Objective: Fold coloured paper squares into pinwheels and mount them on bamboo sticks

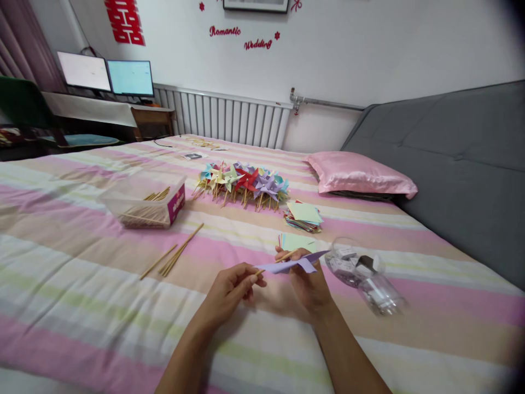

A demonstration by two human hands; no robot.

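From above and behind the person's bare hands (232, 287), a single head-worn camera faces forward and down, near the striped pink-and-white fabric bedspread (115, 328) beneath them, its view reaching the white wall (336, 54) beyond.

The paper (307, 265) is plain lilac, its stick (286, 255) pale tan. Stripes of pink, white, beige and lime cross the bedspread (82, 306). The pinwheels (247, 179) mix red, lilac, cream, pale green and blue. Pale green tops the stack (304, 212), above edges of several colours. The colourless box (143, 219) bears a purple label (176, 204) with white marks. The pillow (361, 172) is plain pink, the headboard (443, 137) grey, the lettering (257, 45) red.
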